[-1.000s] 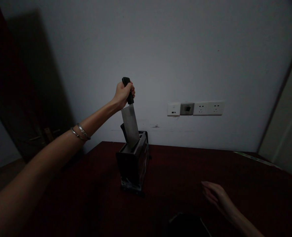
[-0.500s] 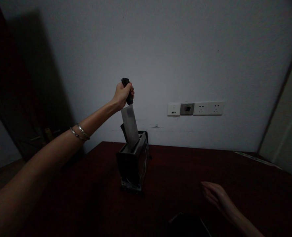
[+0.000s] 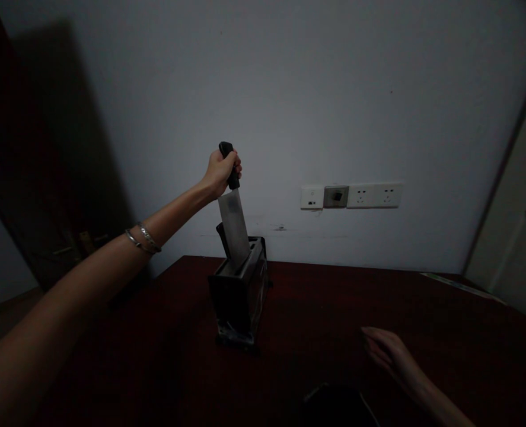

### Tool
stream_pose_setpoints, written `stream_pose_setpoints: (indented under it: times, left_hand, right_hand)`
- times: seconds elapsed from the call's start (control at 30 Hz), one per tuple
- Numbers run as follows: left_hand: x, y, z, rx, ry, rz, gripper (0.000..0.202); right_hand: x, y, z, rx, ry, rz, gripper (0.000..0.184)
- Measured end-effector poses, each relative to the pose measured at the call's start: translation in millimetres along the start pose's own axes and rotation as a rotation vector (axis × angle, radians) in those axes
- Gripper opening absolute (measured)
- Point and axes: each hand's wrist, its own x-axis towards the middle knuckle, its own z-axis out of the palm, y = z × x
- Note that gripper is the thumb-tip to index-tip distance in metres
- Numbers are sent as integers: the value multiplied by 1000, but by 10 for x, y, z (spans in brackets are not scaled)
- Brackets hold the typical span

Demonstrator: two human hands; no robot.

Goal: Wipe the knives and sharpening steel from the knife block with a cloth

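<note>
My left hand (image 3: pixel 220 172) is closed round the black handle of a cleaver (image 3: pixel 234 228). The wide steel blade points down, its lower end inside a slot of a dark knife block (image 3: pixel 240 296) that stands on the dark red table (image 3: pixel 334 302). A second black handle sticks out of the block just behind the blade. Two thin bangles sit on my left forearm. My right hand (image 3: pixel 389 353) lies low on the table at the right, fingers stretched out flat and holding nothing.
A strip of white wall sockets (image 3: pixel 351 196) is on the grey wall behind the table. A dark flat object (image 3: pixel 334 406) lies at the table's near edge. A dark wooden door (image 3: pixel 26 178) stands at the left, a pale door (image 3: pixel 518 249) at the right.
The cleaver and my left hand have hardly moved; the blade sits a touch lower. My right hand stays where it was.
</note>
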Motion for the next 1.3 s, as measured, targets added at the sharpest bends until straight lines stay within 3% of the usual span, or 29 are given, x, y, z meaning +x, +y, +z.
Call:
stream_pose_setpoints:
  times: [0.1, 0.43, 1.3]
  left_hand:
    - [-5, -1, 7, -3, -4, 0, 16]
    - [-3, -9, 18, 22, -8, 0, 15]
    - [9, -28, -19, 68, 36, 3, 17]
  right_hand:
    - [10, 16, -1, 23, 40, -5, 43]
    - [55, 73, -43, -27, -11, -37, 45]
    - [1, -41, 49, -35, 17, -49, 48]
